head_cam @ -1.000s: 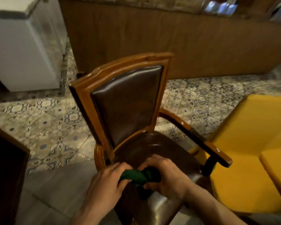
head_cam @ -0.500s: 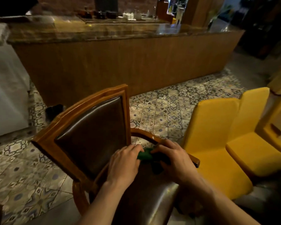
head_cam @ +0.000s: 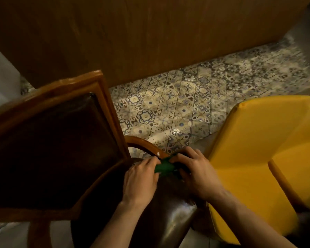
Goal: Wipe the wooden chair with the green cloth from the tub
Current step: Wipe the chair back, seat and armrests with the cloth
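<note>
The wooden chair [head_cam: 104, 97] has a brown frame, a dark leather back and a shiny dark leather seat; it fills the left and lower middle. Its curved right armrest [head_cam: 141, 143] runs toward my hands. A bunched green cloth [head_cam: 164, 166] lies at the armrest, just above the seat's right side. My left hand [head_cam: 140, 179] grips its left end and my right hand [head_cam: 197, 174] grips its right end. Most of the cloth is hidden under my fingers. No tub is in view.
Two yellow upholstered chairs [head_cam: 258, 158] stand close on the right, touching distance from the armrest. A tall wooden counter front [head_cam: 150, 33] closes the back. Patterned floor tiles [head_cam: 186, 108] lie between counter and chairs. A pale wall or cabinet [head_cam: 0, 77] is at far left.
Both hands, with the cloth between them, have shifted from the seat's front to its right side by the armrest. My view swung up toward the counter, then back down.
</note>
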`<action>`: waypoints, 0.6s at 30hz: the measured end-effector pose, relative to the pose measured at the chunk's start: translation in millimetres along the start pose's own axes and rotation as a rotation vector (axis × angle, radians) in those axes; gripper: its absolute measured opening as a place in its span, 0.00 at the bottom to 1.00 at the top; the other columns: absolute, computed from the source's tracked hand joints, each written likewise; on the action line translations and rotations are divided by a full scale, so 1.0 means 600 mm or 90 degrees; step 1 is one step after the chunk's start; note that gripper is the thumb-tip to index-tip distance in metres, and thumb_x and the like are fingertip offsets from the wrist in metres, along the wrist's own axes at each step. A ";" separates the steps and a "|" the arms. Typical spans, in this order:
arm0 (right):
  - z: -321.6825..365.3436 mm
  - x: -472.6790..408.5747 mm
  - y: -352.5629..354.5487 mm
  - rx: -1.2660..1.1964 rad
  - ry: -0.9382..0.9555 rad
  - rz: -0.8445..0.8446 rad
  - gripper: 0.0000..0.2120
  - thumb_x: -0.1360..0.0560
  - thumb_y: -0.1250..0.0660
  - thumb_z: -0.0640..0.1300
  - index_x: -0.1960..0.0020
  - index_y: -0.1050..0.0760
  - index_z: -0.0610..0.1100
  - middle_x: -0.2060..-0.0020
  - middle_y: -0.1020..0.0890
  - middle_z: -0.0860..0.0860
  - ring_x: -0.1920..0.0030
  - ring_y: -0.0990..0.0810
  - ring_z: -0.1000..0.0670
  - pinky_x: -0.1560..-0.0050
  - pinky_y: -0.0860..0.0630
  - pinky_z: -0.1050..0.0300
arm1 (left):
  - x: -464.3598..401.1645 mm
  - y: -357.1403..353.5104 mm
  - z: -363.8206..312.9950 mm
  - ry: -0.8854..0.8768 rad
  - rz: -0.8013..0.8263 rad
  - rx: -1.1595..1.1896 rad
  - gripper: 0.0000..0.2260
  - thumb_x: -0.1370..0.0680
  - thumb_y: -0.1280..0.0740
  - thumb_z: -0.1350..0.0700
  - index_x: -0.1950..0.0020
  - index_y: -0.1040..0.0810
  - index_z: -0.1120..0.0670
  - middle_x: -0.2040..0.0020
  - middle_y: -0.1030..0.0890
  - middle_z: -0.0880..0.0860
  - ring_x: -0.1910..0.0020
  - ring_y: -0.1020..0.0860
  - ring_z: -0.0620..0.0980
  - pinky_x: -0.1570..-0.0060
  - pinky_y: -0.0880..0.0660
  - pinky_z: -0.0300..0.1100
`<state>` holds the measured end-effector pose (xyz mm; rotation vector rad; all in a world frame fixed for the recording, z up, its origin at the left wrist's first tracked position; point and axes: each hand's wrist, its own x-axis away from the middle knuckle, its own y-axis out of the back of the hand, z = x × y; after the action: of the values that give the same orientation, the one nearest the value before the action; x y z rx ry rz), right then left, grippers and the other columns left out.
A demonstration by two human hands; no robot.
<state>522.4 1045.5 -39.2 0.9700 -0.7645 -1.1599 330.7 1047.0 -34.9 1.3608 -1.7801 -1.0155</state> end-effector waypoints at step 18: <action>-0.129 -0.275 -0.175 -0.072 0.114 0.181 0.27 0.30 0.33 0.38 0.33 0.28 0.55 0.37 0.29 0.48 0.39 0.32 0.42 0.42 0.26 0.42 | -0.207 -0.186 0.092 0.269 0.003 0.024 0.17 0.23 0.33 0.58 0.35 0.28 0.48 0.42 0.21 0.51 0.44 0.20 0.56 0.45 0.25 0.51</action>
<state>509.9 1211.4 -167.9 0.8285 -0.6609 -0.8475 362.3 1160.6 -165.6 1.4658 -1.4892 -0.6339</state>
